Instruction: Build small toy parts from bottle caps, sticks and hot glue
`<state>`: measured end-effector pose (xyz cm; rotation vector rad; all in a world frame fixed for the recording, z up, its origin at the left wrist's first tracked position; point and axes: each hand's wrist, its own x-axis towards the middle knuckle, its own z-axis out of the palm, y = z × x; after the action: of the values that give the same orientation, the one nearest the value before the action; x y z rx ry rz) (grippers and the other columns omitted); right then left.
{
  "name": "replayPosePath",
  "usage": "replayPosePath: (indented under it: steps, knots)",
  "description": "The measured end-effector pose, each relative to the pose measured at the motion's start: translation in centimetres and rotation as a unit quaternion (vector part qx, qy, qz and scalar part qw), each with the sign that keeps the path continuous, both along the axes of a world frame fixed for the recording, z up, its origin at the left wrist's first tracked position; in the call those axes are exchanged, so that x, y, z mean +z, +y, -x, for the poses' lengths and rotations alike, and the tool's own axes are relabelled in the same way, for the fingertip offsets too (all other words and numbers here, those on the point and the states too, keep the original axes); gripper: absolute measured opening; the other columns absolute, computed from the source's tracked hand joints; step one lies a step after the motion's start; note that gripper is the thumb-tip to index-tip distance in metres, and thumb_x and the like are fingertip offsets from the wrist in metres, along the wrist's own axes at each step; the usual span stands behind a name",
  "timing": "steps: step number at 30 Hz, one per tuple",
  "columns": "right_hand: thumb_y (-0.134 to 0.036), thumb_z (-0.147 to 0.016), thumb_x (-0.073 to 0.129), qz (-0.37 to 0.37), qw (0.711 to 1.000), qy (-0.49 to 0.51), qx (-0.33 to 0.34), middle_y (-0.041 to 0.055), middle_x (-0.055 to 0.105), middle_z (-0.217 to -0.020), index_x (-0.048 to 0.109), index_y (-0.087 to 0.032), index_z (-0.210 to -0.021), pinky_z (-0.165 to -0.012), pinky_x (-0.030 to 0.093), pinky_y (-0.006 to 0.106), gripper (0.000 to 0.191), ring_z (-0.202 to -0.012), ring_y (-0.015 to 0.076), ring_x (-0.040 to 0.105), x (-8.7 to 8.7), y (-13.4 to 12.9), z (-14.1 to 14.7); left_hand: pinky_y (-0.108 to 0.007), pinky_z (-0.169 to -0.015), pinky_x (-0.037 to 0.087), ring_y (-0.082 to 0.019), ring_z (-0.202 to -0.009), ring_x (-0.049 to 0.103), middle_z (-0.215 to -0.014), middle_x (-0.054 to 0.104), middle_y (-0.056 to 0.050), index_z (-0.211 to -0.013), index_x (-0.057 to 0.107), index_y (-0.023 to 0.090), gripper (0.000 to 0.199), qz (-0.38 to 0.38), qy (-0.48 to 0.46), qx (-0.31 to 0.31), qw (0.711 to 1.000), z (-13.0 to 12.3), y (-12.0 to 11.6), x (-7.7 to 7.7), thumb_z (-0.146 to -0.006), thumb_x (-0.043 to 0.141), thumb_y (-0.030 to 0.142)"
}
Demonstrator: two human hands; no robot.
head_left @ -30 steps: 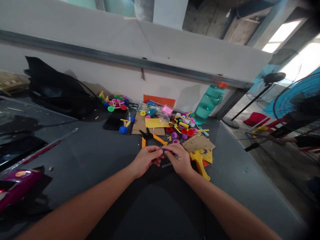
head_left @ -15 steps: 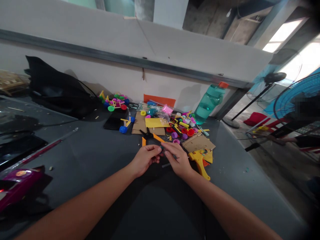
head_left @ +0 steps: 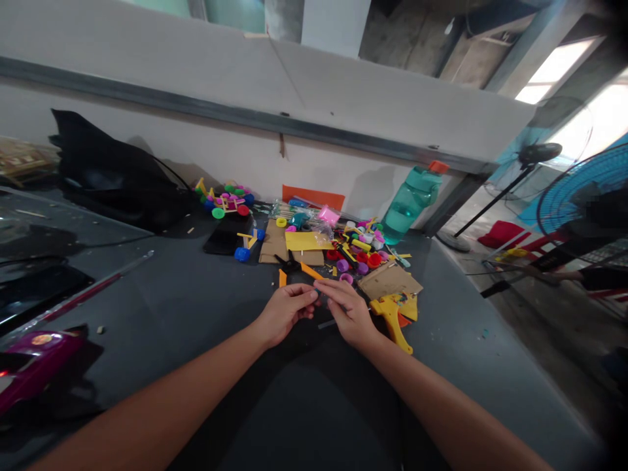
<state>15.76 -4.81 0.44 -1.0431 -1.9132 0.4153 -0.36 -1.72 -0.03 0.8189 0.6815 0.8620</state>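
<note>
the left hand (head_left: 285,313) and right hand (head_left: 347,306) are working together just below orange-handled pliers (head_left: 310,271), the grip at their fingertips (head_left: 314,294) too hidden to tell; the next move calls for a steady hold.

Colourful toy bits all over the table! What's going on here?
A person's left hand and right hand meet over the dark table, fingertips together at something too small to make out. Just beyond lie orange-handled pliers, a yellow plastic tool and a heap of colourful plastic caps.
</note>
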Motion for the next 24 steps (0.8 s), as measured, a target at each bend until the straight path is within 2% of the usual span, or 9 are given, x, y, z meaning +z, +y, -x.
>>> replayPosePath:
  steps: [3, 7, 11, 15, 19, 24]
  knots:
    - [-0.009, -0.084, 0.04, 0.0, 1.0, 0.001, 0.001, 0.0045, 0.059, -0.117, 0.053, -0.029, -0.121, -0.094, 0.041, 0.041, 0.044, -0.11, 0.0183, 0.052, 0.04, -0.02, -0.05, -0.019, -0.051, 0.041, -0.005, -0.052, 0.05, -0.067, 0.062, -0.001, -0.074, 0.064, 0.012, 0.018, 0.003, 0.001, -0.002, 1.0, -0.01, 0.0, -0.04, -0.067, 0.072, 0.026]
    - [-0.01, -0.082, 0.045, 0.001, 1.0, -0.003, 0.002, 0.0042, 0.061, -0.113, 0.058, -0.029, -0.114, -0.094, 0.041, 0.041, 0.04, -0.108, 0.0188, 0.053, 0.07, 0.02, -0.08, -0.019, -0.051, 0.041, -0.005, -0.052, 0.05, -0.063, 0.06, 0.001, -0.074, 0.064, 0.012, 0.018, -0.003, 0.007, -0.007, 1.0, -0.02, -0.02, -0.17, -0.066, 0.073, 0.025]
    - [-0.017, -0.079, 0.055, 0.015, 1.0, 0.019, -0.011, 0.005, 0.063, -0.105, 0.061, -0.028, -0.109, -0.082, 0.049, 0.036, 0.032, -0.103, 0.0196, 0.055, -0.18, 0.21, -0.01, -0.019, -0.051, 0.041, -0.005, -0.05, 0.05, -0.059, 0.058, 0.002, -0.074, 0.064, 0.012, 0.02, -0.001, 0.013, -0.014, 1.0, -0.03, 0.01, -0.23, -0.064, 0.074, 0.026]
    - [-0.02, -0.079, 0.059, 0.02, 0.997, 0.053, -0.051, 0.0038, 0.065, -0.096, 0.065, -0.026, -0.096, -0.077, 0.049, 0.033, 0.02, -0.095, 0.0182, 0.057, -0.36, 0.44, -0.09, -0.02, -0.051, 0.042, -0.006, -0.052, 0.051, -0.064, 0.061, -0.001, -0.076, 0.065, 0.012, 0.022, -0.003, 0.012, -0.012, 1.0, -0.04, 0.0, -0.2, -0.067, 0.071, 0.031]
    - [-0.02, -0.079, 0.059, 0.025, 0.994, 0.078, -0.072, 0.0045, 0.064, -0.094, 0.065, -0.025, -0.094, -0.065, 0.05, 0.028, 0.017, -0.089, 0.0173, 0.058, -0.16, 0.43, -0.18, -0.021, -0.051, 0.043, -0.007, -0.052, 0.051, -0.068, 0.063, -0.002, -0.077, 0.064, 0.012, 0.022, 0.002, 0.017, -0.001, 1.0, -0.04, -0.04, -0.11, -0.07, 0.069, 0.033]
    - [-0.019, -0.078, 0.06, 0.017, 0.994, 0.078, -0.074, 0.0046, 0.064, -0.092, 0.067, -0.025, -0.092, -0.067, 0.05, 0.029, 0.017, -0.088, 0.0178, 0.058, -0.15, 0.28, -0.01, -0.02, -0.051, 0.042, -0.006, -0.052, 0.05, -0.067, 0.063, -0.002, -0.075, 0.064, 0.011, 0.021, -0.008, 0.025, -0.011, 1.0, -0.04, -0.02, -0.17, -0.068, 0.071, 0.029]
